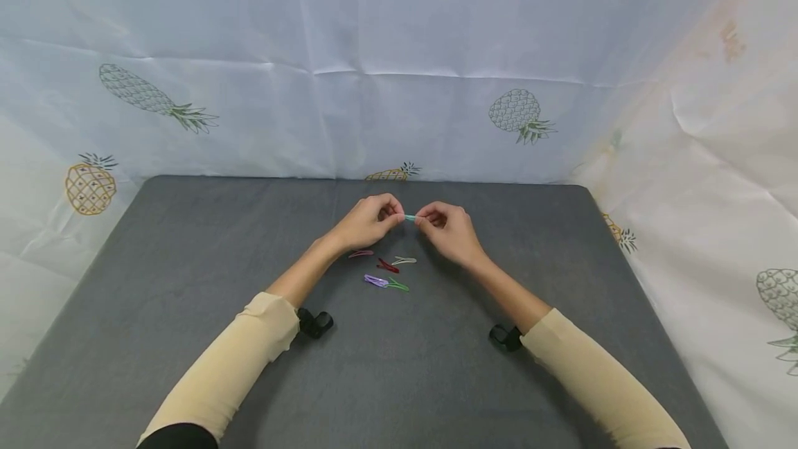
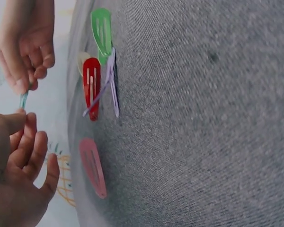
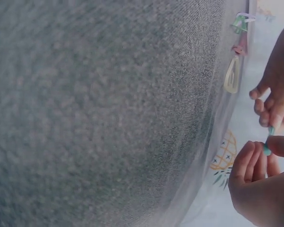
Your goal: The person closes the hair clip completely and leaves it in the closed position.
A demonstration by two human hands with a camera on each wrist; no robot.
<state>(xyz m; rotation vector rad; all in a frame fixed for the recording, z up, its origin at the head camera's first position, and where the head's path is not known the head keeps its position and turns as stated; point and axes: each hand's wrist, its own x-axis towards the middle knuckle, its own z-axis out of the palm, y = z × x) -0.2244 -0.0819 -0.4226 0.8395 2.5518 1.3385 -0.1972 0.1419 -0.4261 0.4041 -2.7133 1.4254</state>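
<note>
Between my two hands, raised above the table, is a teal hair clip (image 1: pixel 410 217). My left hand (image 1: pixel 369 222) pinches one end of it with thumb and fingertips, and my right hand (image 1: pixel 454 233) pinches the other end; much of the clip is hidden by the fingers. On the cloth below lie a pink hair clip (image 2: pixel 93 166), a red hair clip (image 2: pixel 91 85), a cream hair clip (image 3: pixel 232 75), a purple hair clip (image 1: pixel 375 281) and a green hair clip (image 2: pixel 101 30). The purple and green ones touch, and the red one lies close to the cream one.
A dark grey cloth (image 1: pixel 399 380) covers the table. White curtain fabric (image 1: pixel 399 116) printed with pineapples hangs behind the far edge and along the sides. A black wrist camera mount (image 1: pixel 315 323) sits at the left sleeve, another black mount (image 1: pixel 505 338) at the right.
</note>
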